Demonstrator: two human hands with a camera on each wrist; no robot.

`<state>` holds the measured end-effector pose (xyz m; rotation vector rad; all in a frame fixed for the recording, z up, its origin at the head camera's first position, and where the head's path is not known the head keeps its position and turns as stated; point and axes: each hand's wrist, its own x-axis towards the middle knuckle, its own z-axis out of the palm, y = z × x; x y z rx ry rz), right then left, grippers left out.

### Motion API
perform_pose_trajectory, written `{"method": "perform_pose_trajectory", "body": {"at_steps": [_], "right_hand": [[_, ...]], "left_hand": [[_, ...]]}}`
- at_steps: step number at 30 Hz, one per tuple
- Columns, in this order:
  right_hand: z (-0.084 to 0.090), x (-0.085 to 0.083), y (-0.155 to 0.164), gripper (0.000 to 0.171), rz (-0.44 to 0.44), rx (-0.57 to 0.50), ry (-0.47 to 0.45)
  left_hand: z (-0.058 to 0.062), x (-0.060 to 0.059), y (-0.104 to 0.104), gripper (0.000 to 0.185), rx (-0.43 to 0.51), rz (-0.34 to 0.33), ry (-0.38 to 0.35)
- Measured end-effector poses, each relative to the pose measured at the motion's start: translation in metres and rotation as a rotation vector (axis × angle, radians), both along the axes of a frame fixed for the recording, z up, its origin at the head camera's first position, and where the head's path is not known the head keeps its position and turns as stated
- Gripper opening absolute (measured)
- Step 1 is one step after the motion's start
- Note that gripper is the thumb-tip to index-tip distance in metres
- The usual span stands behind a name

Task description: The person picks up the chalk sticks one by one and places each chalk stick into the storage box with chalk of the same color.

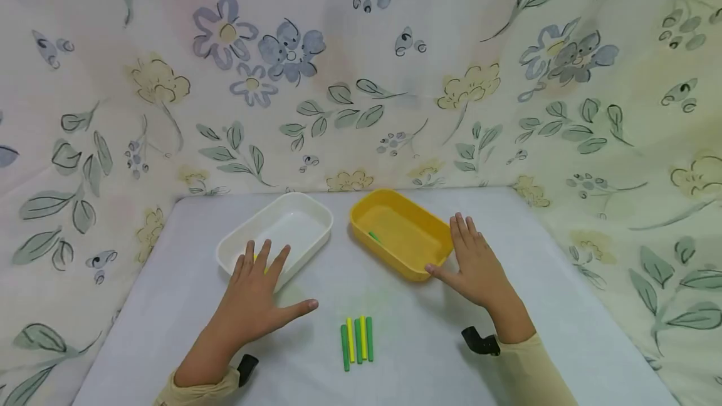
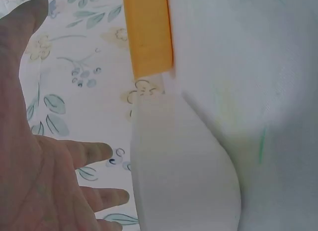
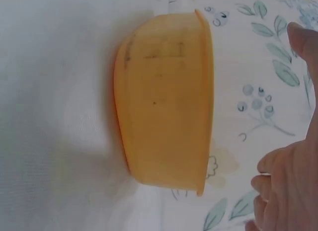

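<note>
My left hand [image 1: 254, 306] hovers over the near end of a white tray [image 1: 301, 205], fingers spread and holding nothing. A bit of yellow [image 1: 266, 269] shows between those fingers inside the tray. At the near right end of a yellow tray [image 1: 389, 268] is my right hand [image 1: 476, 268], its fingers straight and thumb out; whether it touches the rim I cannot tell. One green stick [image 1: 374, 237] lies in the yellow tray. Between the forearms, green sticks [image 1: 345, 348] and yellow sticks [image 1: 350, 340] lie side by side in a row on the white cloth.
A white cloth [image 1: 304, 374] covers the table. Behind and at both sides hangs a floral fabric [image 1: 350, 143]. Black wrist cameras [image 1: 479, 341] are strapped at both cuffs. The two trays stand at the back, angled away from each other.
</note>
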<state>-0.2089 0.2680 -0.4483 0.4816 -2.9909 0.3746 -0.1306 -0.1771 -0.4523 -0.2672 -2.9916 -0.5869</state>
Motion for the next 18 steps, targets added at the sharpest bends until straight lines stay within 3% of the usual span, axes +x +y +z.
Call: {"method": "perform_pose_trajectory", "body": {"at_steps": [9,18], "right_hand": [[-0.005,-0.016,0.008,0.12,0.034,-0.041,0.0],[-0.017,-0.03,0.008,0.128,0.038,-0.052,-0.056]], "left_hand": [[0.001,0.002,0.0,0.122,0.01,0.001,-0.008],[0.006,0.011,0.003,0.122,0.071,0.022,-0.022]]}}
